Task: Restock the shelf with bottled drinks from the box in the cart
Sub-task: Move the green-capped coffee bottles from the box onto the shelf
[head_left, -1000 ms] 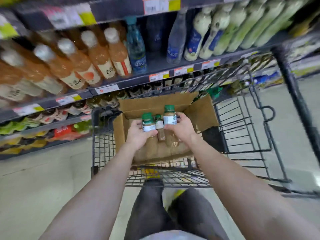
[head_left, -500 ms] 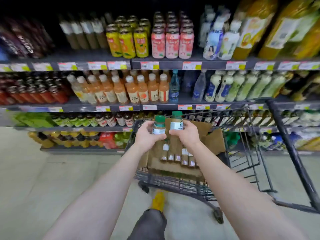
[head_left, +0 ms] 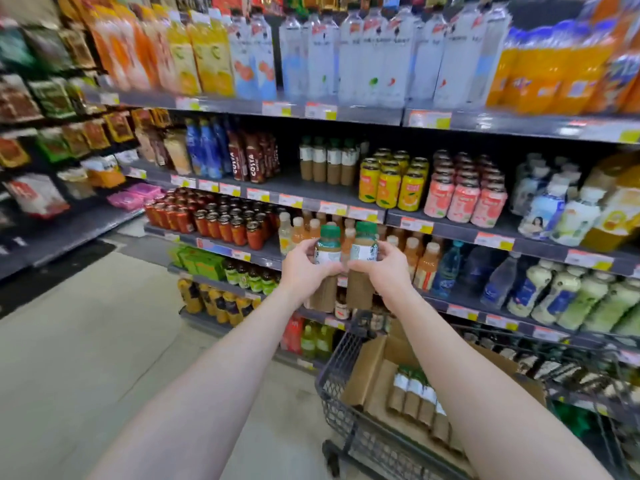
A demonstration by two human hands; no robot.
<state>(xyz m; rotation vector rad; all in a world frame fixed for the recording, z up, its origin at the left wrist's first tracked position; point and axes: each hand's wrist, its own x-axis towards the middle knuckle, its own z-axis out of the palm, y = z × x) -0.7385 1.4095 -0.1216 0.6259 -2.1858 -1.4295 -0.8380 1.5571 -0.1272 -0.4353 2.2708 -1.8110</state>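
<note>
Currently in hand: two bottled drinks, green-capped, white-labelled, pale brown contents. Left bottle [head_left: 327, 252] gripped in left hand [head_left: 304, 271], fingers curled round the label band. Right bottle [head_left: 362, 252] gripped likewise in right hand [head_left: 386, 268]. Carried side by side, almost touching, above the cart [head_left: 341, 382] and towards its shelf side, well clear of the box [head_left: 367, 372] inside that cart.

Handling, by judgement: full and sealed, so fairly heavy for the size; rigid-walled, glass or hard plastic undetermined; smooth, probably slick at the label; best treated as breakable. Sound hold at shoulder and label, as at present, thumb opposite fingers, bases left free for setting down.

Orientation: long axis near vertical, caps up, bases pointing down towards the cart, labels partly facing the wearer.

Further stock: row of like bottles [head_left: 415, 400] upright in the box, inside the cart. Matching row [head_left: 327, 161] standing well above the cart on the shelf [head_left: 284, 187], bare shelf space just in front of it, likely destination.
</note>
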